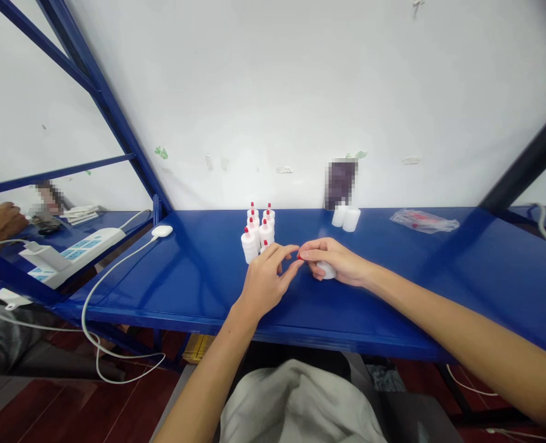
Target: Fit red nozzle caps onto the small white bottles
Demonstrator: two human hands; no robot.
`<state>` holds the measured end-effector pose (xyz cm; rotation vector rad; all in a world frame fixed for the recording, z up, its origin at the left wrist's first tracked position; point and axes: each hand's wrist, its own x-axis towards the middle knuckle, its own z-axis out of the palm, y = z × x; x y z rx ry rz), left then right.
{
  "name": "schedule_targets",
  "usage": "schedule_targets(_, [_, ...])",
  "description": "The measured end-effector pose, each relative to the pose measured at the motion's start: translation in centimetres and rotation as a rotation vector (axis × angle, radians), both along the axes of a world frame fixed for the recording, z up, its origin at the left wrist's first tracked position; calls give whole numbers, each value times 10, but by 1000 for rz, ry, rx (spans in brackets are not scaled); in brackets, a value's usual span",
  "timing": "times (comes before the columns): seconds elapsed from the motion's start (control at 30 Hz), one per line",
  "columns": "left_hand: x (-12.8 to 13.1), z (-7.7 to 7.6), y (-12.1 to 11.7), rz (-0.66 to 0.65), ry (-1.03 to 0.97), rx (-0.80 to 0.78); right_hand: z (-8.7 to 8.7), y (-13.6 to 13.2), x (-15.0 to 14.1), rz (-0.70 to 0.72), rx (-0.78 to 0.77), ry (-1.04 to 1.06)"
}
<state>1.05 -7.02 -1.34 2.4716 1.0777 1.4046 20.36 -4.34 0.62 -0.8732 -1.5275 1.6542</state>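
Note:
My right hand [340, 258] is wrapped around a white plastic bottle [327, 270], which is partly hidden by the fingers. At the left end of that hand, by its thumb and forefinger, a small red cap [300, 256] shows. My left hand [273, 271] meets it there, thumb and forefinger pinched on the cap from the left. Whether the cap sits on the bottle's tip is hidden. Just behind my left hand stand several white bottles [250, 246] with red pointed caps, upright in two rows.
White bottles without visible caps [351, 219] stand at the back. A clear plastic bag [424, 220] with red bits lies to the right. At left are a power strip [81, 252], a white cable [88, 295] and another person's hand [0, 223]. Blue frame posts [111, 111] flank the blue table [184, 271].

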Motion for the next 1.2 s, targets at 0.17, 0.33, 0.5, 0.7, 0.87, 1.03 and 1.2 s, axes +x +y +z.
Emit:
schedule_targets(0.17, [2,1,-1,0,-70,167,3,-7,-4,51,-71,146])
schedule_targets(0.33, [7,0,-3,-32,-146,272,5,-15,-9,69,59,142])
schedule_targets(0.5, [12,-1,-4,-162,-30,193,1,-22,-11,125,170,106])
schedule_targets(0.7, [11,-2,-7,-175,100,-74,-3,-25,-8,89,288,29])
schedule_targets(0.87, [11,-2,-7,-176,138,-193,-4,-27,-7,7,441,-64])
schedule_targets(1.03, [11,-1,-9,-228,115,-265,-5,-30,-8,-54,571,-153])
schedule_targets(1.2, [9,4,-9,-101,-173,-246,-7,-21,-5,-170,629,-128])
